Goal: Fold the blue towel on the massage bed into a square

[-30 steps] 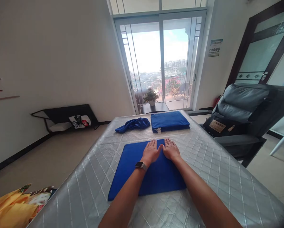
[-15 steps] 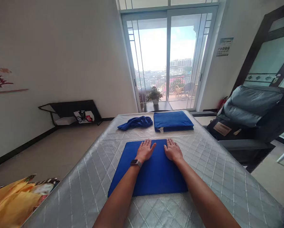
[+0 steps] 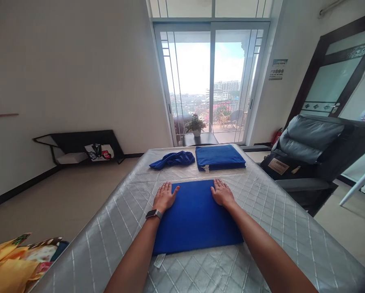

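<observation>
On blue cloth (image 3: 197, 221), both hands (image 3: 164, 198) (image 3: 223, 194).

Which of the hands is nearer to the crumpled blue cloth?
Left: the left hand lies just short of the crumpled blue cloth; the right hand is farther, off to its right.

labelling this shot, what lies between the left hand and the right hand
In the head view, the flat blue cloth spans the stretch between the left hand and the right hand; no other object shows between them.
</observation>
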